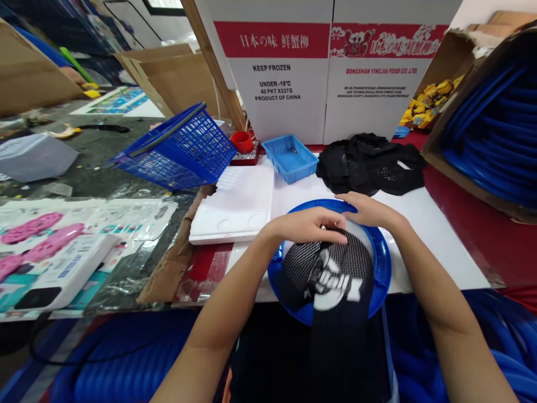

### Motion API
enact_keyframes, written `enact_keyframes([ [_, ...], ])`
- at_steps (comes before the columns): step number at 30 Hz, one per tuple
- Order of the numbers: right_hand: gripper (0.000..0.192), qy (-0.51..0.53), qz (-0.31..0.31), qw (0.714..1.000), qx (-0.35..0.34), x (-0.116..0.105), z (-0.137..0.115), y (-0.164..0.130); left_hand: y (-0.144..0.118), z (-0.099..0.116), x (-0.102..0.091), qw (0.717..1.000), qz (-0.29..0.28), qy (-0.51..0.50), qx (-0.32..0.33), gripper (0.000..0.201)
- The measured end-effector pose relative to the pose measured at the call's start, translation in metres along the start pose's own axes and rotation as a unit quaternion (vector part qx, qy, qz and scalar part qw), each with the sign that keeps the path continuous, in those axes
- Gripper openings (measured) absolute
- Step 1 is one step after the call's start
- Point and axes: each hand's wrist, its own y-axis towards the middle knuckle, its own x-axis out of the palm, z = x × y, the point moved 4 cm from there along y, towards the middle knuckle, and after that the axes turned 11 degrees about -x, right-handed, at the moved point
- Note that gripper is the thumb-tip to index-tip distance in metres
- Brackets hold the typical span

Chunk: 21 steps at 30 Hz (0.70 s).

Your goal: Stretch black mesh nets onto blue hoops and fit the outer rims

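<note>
A round blue hoop (384, 263) lies at the near edge of the white tabletop (432, 246). Black mesh fabric with white print (335, 274) is stretched over it and hangs down toward me. My left hand (312, 225) pinches the fabric at the hoop's far side, fingers closed on it. My right hand (369, 210) presses flat on the far rim of the hoop, next to the left hand. A pile of black mesh pieces (371, 162) lies just beyond both hands.
A small blue tray (290, 158), a red cup (242, 141) and a tilted blue basket (180, 150) stand behind. A white foam tray (235, 207) lies left. Cartons (331, 73) wall the back; blue hose coils (495, 140) sit right, boxed toys (54, 252) left.
</note>
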Motion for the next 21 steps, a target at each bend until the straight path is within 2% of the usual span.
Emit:
enact_keyframes([
  [1, 0.062, 0.000, -0.004, 1.000, -0.001, 0.000, -0.001, 0.001, 0.004, -0.010, -0.004, 0.996, 0.055, 0.063, -0.020, 0.026],
  [3, 0.060, -0.002, -0.012, 1.000, -0.005, -0.001, -0.003, 0.001, 0.014, -0.030, -0.006, 0.970, 0.111, 0.207, -0.057, 0.025],
  [5, 0.058, -0.003, -0.014, 1.000, -0.007, -0.002, -0.005, 0.001, 0.024, -0.047, -0.006, 0.935, 0.133, 0.317, -0.082, 0.024],
  [8, 0.059, 0.001, -0.015, 1.000, 0.003, -0.001, -0.003, 0.001, 0.032, -0.060, -0.007, 0.900, 0.159, 0.396, -0.090, 0.026],
  [11, 0.061, 0.009, -0.016, 1.000, 0.018, 0.001, 0.001, 0.001, 0.027, -0.051, -0.012, 0.892, 0.199, 0.401, -0.066, 0.026],
  [13, 0.062, 0.013, -0.015, 0.999, 0.025, 0.002, 0.002, 0.002, 0.017, -0.033, -0.015, 0.899, 0.237, 0.365, -0.043, 0.025],
  [14, 0.062, 0.013, -0.014, 0.999, 0.027, 0.002, 0.002, 0.002, 0.012, -0.024, -0.013, 0.910, 0.237, 0.339, -0.036, 0.025],
  [15, 0.062, 0.011, -0.012, 0.999, 0.028, 0.002, 0.001, 0.002, 0.007, -0.016, -0.009, 0.926, 0.212, 0.312, -0.037, 0.027],
  [17, 0.063, 0.002, -0.009, 0.999, 0.033, 0.000, -0.002, 0.001, 0.003, -0.007, 0.010, 0.956, 0.082, 0.276, -0.060, 0.035],
  [19, 0.064, -0.018, -0.009, 0.999, 0.047, -0.003, -0.008, -0.001, 0.001, -0.008, 0.034, 0.950, -0.045, 0.289, -0.109, 0.046],
  [20, 0.064, -0.035, -0.012, 0.998, 0.058, -0.004, -0.011, -0.002, 0.001, -0.011, 0.043, 0.938, -0.072, 0.310, -0.136, 0.056],
  [21, 0.064, -0.053, -0.018, 0.996, 0.069, -0.006, -0.014, -0.003, 0.003, -0.014, 0.050, 0.926, -0.073, 0.334, -0.160, 0.070],
])
